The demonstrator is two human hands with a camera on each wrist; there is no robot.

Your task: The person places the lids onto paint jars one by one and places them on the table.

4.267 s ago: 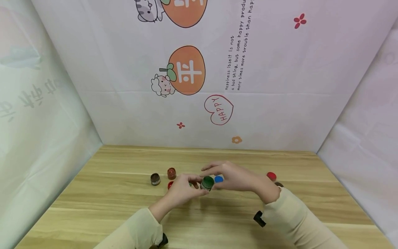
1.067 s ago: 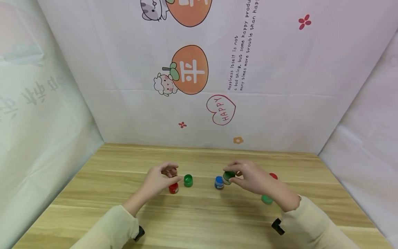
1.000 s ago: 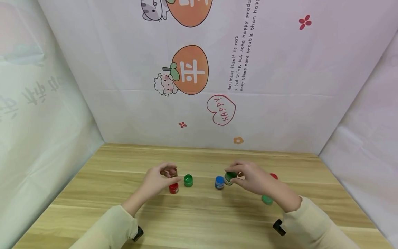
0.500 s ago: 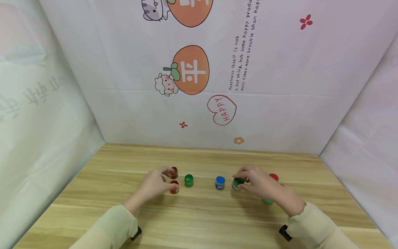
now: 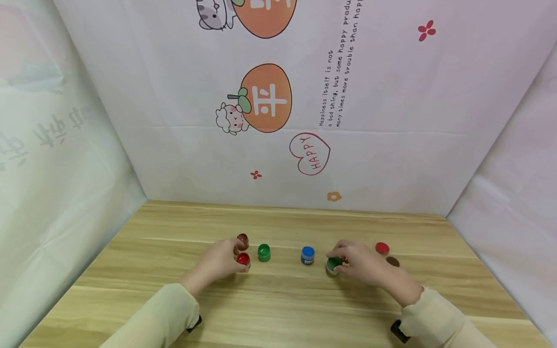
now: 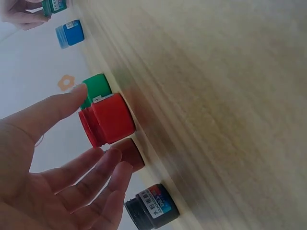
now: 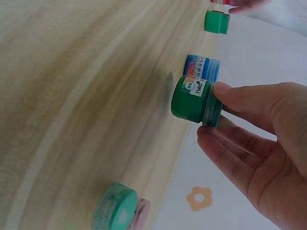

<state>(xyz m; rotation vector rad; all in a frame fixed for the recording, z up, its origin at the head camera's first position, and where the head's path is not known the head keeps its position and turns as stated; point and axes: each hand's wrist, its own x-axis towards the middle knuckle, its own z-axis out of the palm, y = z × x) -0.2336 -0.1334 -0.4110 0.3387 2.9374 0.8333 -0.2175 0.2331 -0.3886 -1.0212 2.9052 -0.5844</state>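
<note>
My right hand pinches a dark green paint jar by its lid between thumb and fingers. In the right wrist view a shadow shows on the wood just beside the jar. The head view puts it right of a blue lidded paint jar. My left hand reaches round an uncapped red paint jar, thumb on one side and fingers on the other, with gaps showing in the left wrist view. Close by stand an open brown-red jar and an open bright green jar.
A black paint jar stands beyond the left fingers, hidden in the head view. Loose lids, red and brown, lie at the right; a light green lid is by the right wrist. A white printed wall closes off the table's back.
The green jar, first between both hands, has gone right past the blue jar and then nearer the table's front in the right hand. The left hand has withdrawn leftward and lowered around the red jar.
</note>
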